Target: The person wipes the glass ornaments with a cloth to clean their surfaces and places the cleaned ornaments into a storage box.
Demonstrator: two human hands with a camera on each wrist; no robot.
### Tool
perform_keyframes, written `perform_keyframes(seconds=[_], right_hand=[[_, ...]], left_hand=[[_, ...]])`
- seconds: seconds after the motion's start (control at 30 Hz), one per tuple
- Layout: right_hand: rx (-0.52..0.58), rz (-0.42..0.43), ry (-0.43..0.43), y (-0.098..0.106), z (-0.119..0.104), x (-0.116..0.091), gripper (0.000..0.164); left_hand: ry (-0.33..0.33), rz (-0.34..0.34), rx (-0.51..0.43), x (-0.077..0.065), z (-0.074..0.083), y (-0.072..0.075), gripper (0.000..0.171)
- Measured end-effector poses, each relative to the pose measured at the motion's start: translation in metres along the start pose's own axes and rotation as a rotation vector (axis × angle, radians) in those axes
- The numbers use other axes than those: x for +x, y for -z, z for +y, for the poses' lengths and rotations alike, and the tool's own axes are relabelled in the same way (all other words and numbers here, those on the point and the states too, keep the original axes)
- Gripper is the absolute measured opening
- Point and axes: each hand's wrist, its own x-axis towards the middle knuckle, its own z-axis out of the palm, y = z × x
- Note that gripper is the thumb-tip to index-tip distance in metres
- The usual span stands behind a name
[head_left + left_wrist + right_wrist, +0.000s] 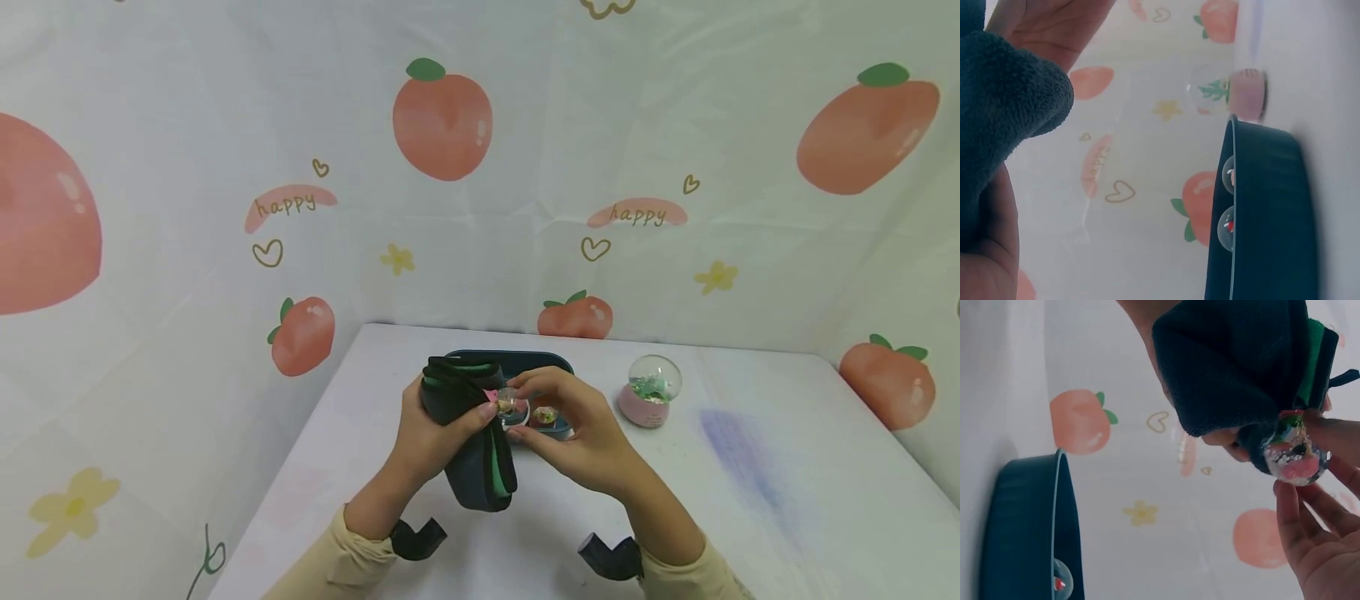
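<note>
A thick, folded dark teal towel (468, 458) with black edging and a green inner side is gripped in my left hand (423, 433), the thumb lying over its fold. At the towel's edge, a small clear snow globe (1297, 459) with pink and green bits inside sits against the cloth. The fingertips and thumb of my right hand (592, 433) pinch this globe from the right, while the left thumb reaches its near side. In the left wrist view the towel (1010, 94) hides most of the left palm. Both hands are raised above the table, in front of a dark teal tray (551, 360).
Small clear globes (1227, 228) lie inside the tray, behind the hands. To its right stands a larger snow globe (651, 392) on a pink base. The white table (750, 500) has a purple smudge, and a fruit-printed cloth (525, 167) hangs behind it.
</note>
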Motion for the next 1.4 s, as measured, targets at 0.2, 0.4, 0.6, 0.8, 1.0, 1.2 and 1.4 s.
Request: perform_keyframes(seconds=[0.2,0.4,0.6,0.8,1.0,1.2,1.4], right_hand=[[0.05,0.055,0.021,0.0,-0.005,0.003,0.048],[0.095,0.118,0.032,0.0,-0.006,0.005,0.047],[0.149,0.203,0.076,0.001,-0.003,0.008,0.037],[0.189,0.316,0.068,0.003,0.003,0.012,0.034],[0.028,0.334,-0.082,0.001,0.014,0.017,0.036],[-0.108,0.242,-0.141,-0.003,0.037,0.021,0.037],[-0.214,0.103,-0.132,-0.015,0.066,0.025,0.035]], left_hand=[[-0.026,0.01,-0.011,-0.002,-0.001,0.001,0.061],[-0.058,0.009,-0.005,-0.002,0.0,0.002,0.069],[-0.058,0.029,0.01,0.0,0.002,0.004,0.073],[-0.096,0.075,-0.04,0.003,0.002,0.011,0.062],[-0.124,0.115,-0.044,0.006,0.001,0.02,0.062],[-0.15,0.166,-0.077,0.009,0.003,0.029,0.058],[-0.155,0.165,-0.098,0.01,0.006,0.033,0.065]])
